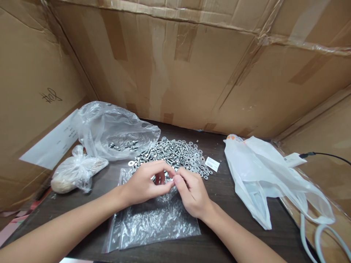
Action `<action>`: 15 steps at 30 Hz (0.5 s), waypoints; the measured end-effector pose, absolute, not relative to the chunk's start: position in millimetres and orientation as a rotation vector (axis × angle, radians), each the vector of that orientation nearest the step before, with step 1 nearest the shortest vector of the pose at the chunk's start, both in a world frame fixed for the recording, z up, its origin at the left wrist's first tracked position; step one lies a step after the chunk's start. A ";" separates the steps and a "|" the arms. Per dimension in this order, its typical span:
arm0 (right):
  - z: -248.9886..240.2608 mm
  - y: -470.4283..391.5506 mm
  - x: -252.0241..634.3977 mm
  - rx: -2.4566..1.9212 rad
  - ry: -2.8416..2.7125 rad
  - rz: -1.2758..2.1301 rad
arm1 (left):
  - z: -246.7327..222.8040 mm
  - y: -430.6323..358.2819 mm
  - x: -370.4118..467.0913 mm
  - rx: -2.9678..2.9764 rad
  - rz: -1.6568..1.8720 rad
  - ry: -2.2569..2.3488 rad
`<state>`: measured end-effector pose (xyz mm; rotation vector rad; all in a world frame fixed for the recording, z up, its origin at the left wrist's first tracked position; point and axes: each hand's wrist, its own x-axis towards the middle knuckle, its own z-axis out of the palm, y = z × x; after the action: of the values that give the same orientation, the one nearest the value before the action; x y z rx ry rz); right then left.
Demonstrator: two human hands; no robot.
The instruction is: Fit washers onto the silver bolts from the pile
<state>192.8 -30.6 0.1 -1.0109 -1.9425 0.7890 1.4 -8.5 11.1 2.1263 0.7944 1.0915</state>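
My left hand (pixel 149 182) and my right hand (pixel 192 190) meet at the fingertips above a clear zip-lock bag (pixel 164 223). Both hands are closed in a pinch around something tiny that the fingers mostly cover, so its kind does not show. Just beyond them lies a heap of metal bolts (pixel 170 151). Flat washers (pixel 193 157) and nuts (pixel 206 171) spread along its right side. The zip-lock bag lies flat on the dark table (pixel 216 226), partly under my hands.
A large clear plastic bag (pixel 109 128) with some bolts stands at the back left, near a knotted bag (pixel 79 170). On the right are a white plastic bag (pixel 255 175), a small label (pixel 212 164) and a cable (pixel 329 155). Cardboard walls (pixel 164 73) enclose the table.
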 end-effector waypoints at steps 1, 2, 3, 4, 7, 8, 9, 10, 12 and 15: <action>-0.2 -31.4 191.7 -1.017 -1.927 0.814 | 10.6 -8.5 0.9 2.166 1.105 0.774; -0.3 -32.3 190.5 -1.028 -1.906 0.850 | 10.1 -8.2 0.2 2.208 1.116 0.752; -0.4 -33.2 189.3 -1.041 -1.878 0.898 | 9.6 -7.6 -0.6 2.253 1.125 0.731; -0.5 -34.0 188.2 -1.058 -1.842 0.961 | 9.1 -6.8 -1.5 2.299 1.131 0.708; -2.2 -34.5 185.6 -1.116 -1.681 1.206 | 8.4 -3.8 -4.0 2.419 1.120 0.665; -3.1 -33.9 185.2 -1.132 -1.615 1.297 | 8.5 -2.9 -4.6 2.446 1.113 0.661; -4.1 -33.0 185.0 -1.148 -1.549 1.383 | 8.6 -2.0 -5.0 2.466 1.110 0.658; -5.1 -31.6 185.0 -1.165 -1.488 1.463 | 8.8 -1.3 -5.2 2.481 1.107 0.655; -6.4 -28.2 185.4 -1.200 -1.403 1.589 | 9.0 -0.3 -5.2 2.510 1.110 0.641; -6.6 -23.1 186.8 -1.238 -1.404 1.655 | 8.0 0.6 -5.2 2.601 1.106 0.639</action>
<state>186.8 -23.1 -6.6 -1.2382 -1.4040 1.6552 -5.2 0.6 8.0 2.6014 0.6388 1.1063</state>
